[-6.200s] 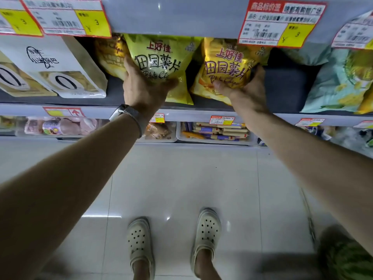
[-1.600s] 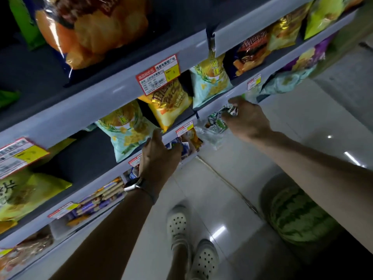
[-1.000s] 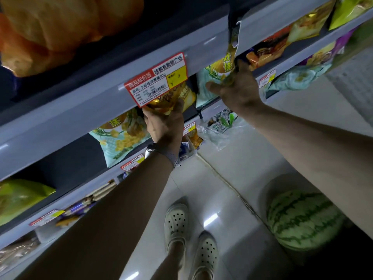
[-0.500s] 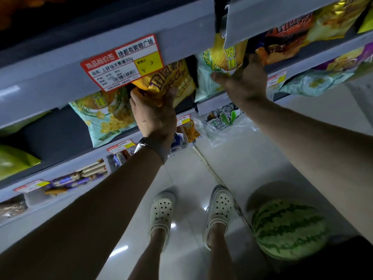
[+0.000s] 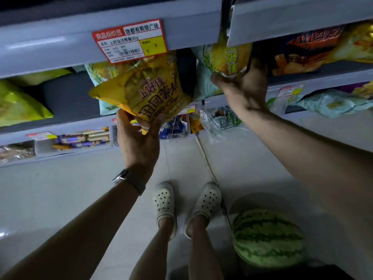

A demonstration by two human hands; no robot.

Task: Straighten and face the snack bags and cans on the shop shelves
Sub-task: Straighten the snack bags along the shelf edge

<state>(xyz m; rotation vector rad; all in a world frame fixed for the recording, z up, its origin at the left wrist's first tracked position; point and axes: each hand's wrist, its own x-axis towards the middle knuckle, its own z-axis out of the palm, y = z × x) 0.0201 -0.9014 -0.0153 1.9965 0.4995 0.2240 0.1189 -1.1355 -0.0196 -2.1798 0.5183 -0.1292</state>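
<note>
The person's left hand [image 5: 139, 142] is pinching the lower edge of a crinkled yellow foil snack bag with red lettering [image 5: 149, 91], fingers and thumb closed on it. The bag is sitting tilted just above that hand, out in front of the grey metal shelf [image 5: 70, 124], with its top reaching up beneath a red-and-white paper price label [image 5: 130, 41]. The right hand [image 5: 244, 87] is reaching up and gripping the bottom of a yellow and pale teal foil snack bag [image 5: 226, 57], its fingers curling round it. This bag's top is hiding behind the shelf rail above the hand. A grey-strapped wristwatch [image 5: 129, 179] is showing below the left hand. Far below the right hand, a striped green round watermelon [image 5: 268, 239] is lying on the floor beside white perforated clogs [image 5: 164, 201].
</note>
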